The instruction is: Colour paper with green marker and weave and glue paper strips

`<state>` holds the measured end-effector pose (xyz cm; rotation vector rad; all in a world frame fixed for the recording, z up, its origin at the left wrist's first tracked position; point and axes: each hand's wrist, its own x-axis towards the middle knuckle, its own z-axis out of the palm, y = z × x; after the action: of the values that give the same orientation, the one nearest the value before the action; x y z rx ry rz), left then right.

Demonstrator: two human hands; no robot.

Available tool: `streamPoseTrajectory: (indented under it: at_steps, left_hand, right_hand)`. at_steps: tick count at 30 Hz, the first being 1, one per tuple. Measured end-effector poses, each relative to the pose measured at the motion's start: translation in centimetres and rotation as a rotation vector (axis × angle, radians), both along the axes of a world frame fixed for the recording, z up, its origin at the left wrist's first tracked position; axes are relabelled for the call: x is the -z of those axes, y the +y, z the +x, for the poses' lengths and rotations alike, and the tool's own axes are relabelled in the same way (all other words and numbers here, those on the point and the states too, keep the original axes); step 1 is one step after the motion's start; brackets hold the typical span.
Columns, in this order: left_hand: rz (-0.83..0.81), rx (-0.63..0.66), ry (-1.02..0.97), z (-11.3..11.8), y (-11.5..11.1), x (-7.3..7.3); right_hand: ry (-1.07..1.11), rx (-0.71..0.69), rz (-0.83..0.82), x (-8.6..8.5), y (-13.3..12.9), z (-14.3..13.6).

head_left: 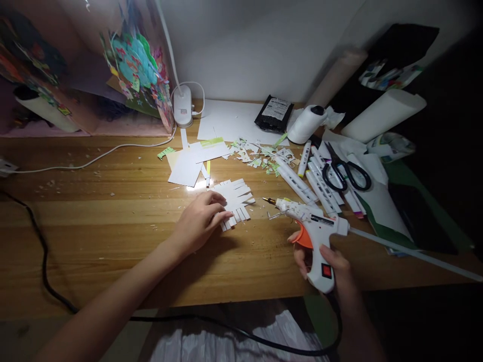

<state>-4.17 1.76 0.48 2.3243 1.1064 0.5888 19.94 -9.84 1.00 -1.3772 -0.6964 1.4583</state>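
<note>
My right hand (320,259) is wrapped round the handle of a white hot glue gun (320,223), with fingers at its orange trigger. The gun's brass nozzle points left, and a long glue stick (411,251) runs out of its back. A small white paper piece (236,196) with slits cut along its edges lies flat on the wooden table (132,216). My left hand (206,216) holds that piece at its left side, fingers curled over it and thumb at the near edge; the covered part is hidden. The nozzle is a little to the right of the paper, apart from it.
White paper sheets (184,168) and green-white scraps (260,156) lie behind the paper piece. Markers (324,186) and black-handled scissors (345,173) sit at the right. A black cord (211,322) loops along the table's front edge. A power strip (183,108) stands by a decorated box (132,123).
</note>
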Motion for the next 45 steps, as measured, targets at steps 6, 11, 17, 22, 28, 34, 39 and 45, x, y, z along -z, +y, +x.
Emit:
streamPoseTrajectory:
  at_steps: [6,11,17,22,28,34,39,45]
  left_hand:
    - [0.107,-0.036,0.319,1.9,0.7,-1.2]
    - [0.145,-0.038,0.511,3.2,0.9,-2.7]
    - [0.163,-0.01,0.557,3.1,0.7,-3.2]
    - [0.156,-0.021,0.539,3.3,0.6,-3.0]
    - [0.067,-0.092,0.484,3.8,0.7,-3.0]
    - [-0.115,-0.09,0.383,2.8,2.6,-3.3]
    - [-0.233,-0.053,0.285,2.0,4.2,-2.5]
    - [-0.233,-0.032,0.215,1.5,4.4,-1.8]
  right_hand:
    - [0.045,0.001,-0.012,0.9,0.1,0.3]
    - [-0.042,-0.008,-0.025,0.5,0.1,-0.2]
    - [-0.092,-0.026,-0.031,0.0,0.0,-0.9]
    - [-0.095,-0.012,-0.005,-0.1,0.0,-1.4]
    - [-0.075,-0.004,0.014,-0.2,0.1,-1.7]
    - [-0.151,-0.074,-0.034,-0.5,0.2,-1.9]
    - [-0.327,-0.176,-0.125,-1.2,0.4,-2.9]
    - [-0.381,-0.18,-0.139,-1.3,1.2,-3.9]
